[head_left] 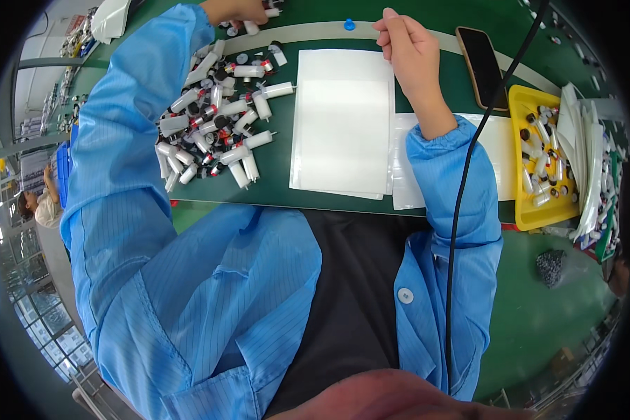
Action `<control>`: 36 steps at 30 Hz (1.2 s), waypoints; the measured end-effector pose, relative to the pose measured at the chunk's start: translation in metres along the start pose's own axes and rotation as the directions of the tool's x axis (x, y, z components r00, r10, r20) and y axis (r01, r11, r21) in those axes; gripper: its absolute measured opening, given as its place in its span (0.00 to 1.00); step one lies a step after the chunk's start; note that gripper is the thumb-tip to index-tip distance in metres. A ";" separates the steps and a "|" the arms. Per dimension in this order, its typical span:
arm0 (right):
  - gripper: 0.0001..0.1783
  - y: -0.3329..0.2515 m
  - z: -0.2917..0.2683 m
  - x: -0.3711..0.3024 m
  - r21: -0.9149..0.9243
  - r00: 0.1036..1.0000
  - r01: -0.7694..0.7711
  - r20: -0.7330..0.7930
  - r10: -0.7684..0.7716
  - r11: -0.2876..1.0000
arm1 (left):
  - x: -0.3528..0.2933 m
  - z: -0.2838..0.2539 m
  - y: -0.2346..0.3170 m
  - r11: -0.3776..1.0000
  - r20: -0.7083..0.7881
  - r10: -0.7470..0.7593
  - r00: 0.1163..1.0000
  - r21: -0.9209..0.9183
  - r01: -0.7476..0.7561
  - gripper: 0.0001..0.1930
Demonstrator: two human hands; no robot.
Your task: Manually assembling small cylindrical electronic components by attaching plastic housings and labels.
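Observation:
My left hand [236, 10] is at the far edge of the view, partly cut off. Its fingers are curled over a small white bottle [250, 28]. Between my left sleeve and the white sheets lies a loose heap of small white plastic bottles [234, 107], mixed with black and red parts. My right hand [414, 57] is above the far right corner of a stack of white sheets [344, 126]. Its fingers are loosely closed, thumb against them, and nothing shows in them. A small blue cap [349, 24] lies to the left of its fingertips.
A phone [481, 66] lies on the green table, right of my right hand. Beyond it stands a yellow tray [518, 157] holding bottles and dark caps. More white sheets [407, 189] lie under my right forearm. A black cable [462, 182] hangs across the view.

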State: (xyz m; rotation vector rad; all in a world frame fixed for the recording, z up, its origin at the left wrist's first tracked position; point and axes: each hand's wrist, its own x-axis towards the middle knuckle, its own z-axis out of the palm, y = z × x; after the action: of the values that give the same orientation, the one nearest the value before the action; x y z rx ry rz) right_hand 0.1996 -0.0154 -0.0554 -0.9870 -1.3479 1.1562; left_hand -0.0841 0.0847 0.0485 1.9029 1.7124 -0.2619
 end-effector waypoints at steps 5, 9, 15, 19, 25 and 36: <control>0.15 -0.026 0.027 -0.013 -0.179 0.965 0.245 -0.047 -0.257 0.953 | -0.021 -0.023 -0.011 0.961 0.079 0.221 0.972 0.152 -0.230 0.13; 0.16 -0.029 0.057 -0.046 -0.523 0.859 0.468 0.458 -0.228 0.712 | -0.066 -0.052 -0.018 0.906 0.041 0.411 0.911 0.094 -0.413 0.12; 0.17 -0.024 0.070 -0.065 -0.642 0.822 0.540 0.542 -0.176 0.544 | -0.180 -0.060 -0.071 0.818 -0.168 0.575 0.801 0.106 -0.565 0.16; 0.13 -0.026 0.072 -0.061 -0.679 0.850 0.481 0.515 -0.106 0.555 | -0.203 -0.003 -0.100 0.905 -0.154 0.420 0.894 0.138 -0.401 0.21; 0.16 -0.033 0.072 -0.061 -0.638 0.873 0.467 0.442 -0.205 0.612 | -0.206 -0.005 -0.077 0.886 -0.215 0.457 0.863 0.195 -0.420 0.20; 0.12 -0.035 0.066 -0.058 -0.606 0.849 0.486 0.498 -0.176 0.630 | 0.084 -0.068 0.014 0.730 -0.055 0.604 0.795 0.437 -0.525 0.20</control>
State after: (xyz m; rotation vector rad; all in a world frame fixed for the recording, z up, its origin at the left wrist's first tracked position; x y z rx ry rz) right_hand 0.1418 -0.0856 -0.0312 -0.9760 -2.3214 0.5129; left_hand -0.0713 0.1916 0.0664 2.7431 1.1392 -0.1985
